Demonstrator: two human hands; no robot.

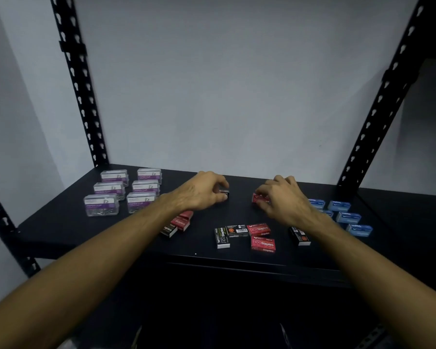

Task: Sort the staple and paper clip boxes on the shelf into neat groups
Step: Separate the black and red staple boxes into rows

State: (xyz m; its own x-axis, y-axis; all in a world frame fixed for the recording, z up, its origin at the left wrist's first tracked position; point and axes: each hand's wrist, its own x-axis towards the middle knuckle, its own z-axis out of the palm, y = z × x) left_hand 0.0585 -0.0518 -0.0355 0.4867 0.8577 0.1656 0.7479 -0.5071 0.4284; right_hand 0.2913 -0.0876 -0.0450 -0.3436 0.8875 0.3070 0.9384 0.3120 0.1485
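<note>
My left hand [202, 191] reaches to the shelf's middle back and pinches a small black staple box [225, 193] between thumb and fingers. My right hand [282, 196] curls around a red staple box [258, 198] a little to the right. Several clear paper clip boxes [122, 191] with purple labels stand in two neat rows at the back left. Several blue staple boxes [347, 217] lie grouped at the right, partly behind my right arm. Red and black staple boxes [244, 235] lie mixed near the front middle, with more [178, 224] under my left forearm and one black box [300, 236] by my right wrist.
The black shelf [68, 230] has slotted black uprights at the back left [78, 79] and back right [385, 96]. A pale wall closes the back. The shelf's front edge [237, 260] runs just below the mixed boxes.
</note>
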